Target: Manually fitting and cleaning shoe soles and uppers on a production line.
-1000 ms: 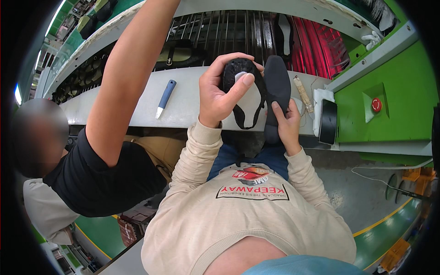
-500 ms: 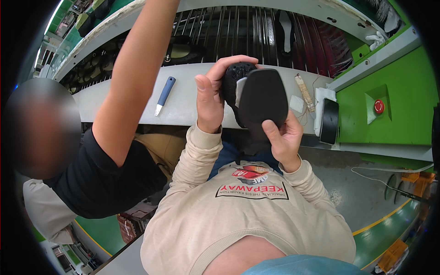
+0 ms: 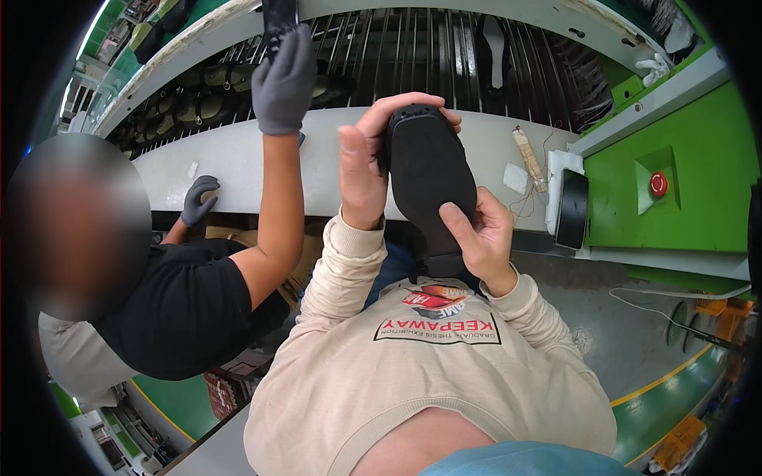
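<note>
Matching sole to upper: our reading of the step; the black sole lies over the black upper, a band of which shows past the broad end.
Sole position: held up around the near edge of the pale bench, broad end away from us, narrower end toward our sweatshirt.
Left hand: our left hand cups the upper's broad end, fingers curled over the far side, thumb standing clear.
Right hand: our right hand pinches the sole nearer its narrow end, thumb flat on its face; fingertips underneath are hidden.
Broad-end rim: we should judge the margin here first, wanting it even on both sides before we press.
Hidden contact: we cannot tell whether sole and upper touch along their length, so a look from the side would help.
Pressure: probably best spread from the middle outward; our right thumb alone could skew the sole.
Neighbour: a co-worker's gloved hand is raised to our left; we do well to keep elbows in.
</note>
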The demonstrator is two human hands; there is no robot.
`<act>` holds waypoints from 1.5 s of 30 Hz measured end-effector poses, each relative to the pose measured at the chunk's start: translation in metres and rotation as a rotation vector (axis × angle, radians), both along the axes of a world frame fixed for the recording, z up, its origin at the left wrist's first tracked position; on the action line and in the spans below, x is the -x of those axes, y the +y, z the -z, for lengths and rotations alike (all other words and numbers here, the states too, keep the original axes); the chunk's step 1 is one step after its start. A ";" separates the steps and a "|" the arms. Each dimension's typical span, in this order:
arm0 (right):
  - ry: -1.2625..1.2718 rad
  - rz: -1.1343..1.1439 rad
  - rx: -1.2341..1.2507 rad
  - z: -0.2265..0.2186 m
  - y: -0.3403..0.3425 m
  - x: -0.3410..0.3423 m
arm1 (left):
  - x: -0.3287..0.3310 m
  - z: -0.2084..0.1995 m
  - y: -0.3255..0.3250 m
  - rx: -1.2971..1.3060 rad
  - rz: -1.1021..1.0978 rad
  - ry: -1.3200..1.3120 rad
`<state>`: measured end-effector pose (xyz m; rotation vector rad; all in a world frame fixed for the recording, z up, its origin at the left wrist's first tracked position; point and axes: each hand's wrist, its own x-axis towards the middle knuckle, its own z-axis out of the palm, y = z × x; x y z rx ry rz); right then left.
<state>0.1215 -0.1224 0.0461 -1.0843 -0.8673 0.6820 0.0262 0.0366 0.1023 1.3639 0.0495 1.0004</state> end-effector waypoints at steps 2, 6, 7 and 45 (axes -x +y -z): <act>-0.005 -0.006 -0.001 0.002 0.000 0.000 | 0.002 -0.006 -0.001 -0.046 -0.041 0.034; 0.022 -0.001 -0.006 0.002 0.002 0.002 | 0.002 -0.005 0.000 -0.024 -0.062 0.033; 0.032 0.003 -0.009 0.002 0.002 0.002 | 0.003 -0.004 0.000 -0.024 -0.063 0.033; 0.012 -0.029 0.006 0.007 -0.003 -0.002 | 0.000 -0.003 -0.004 -0.050 -0.070 0.061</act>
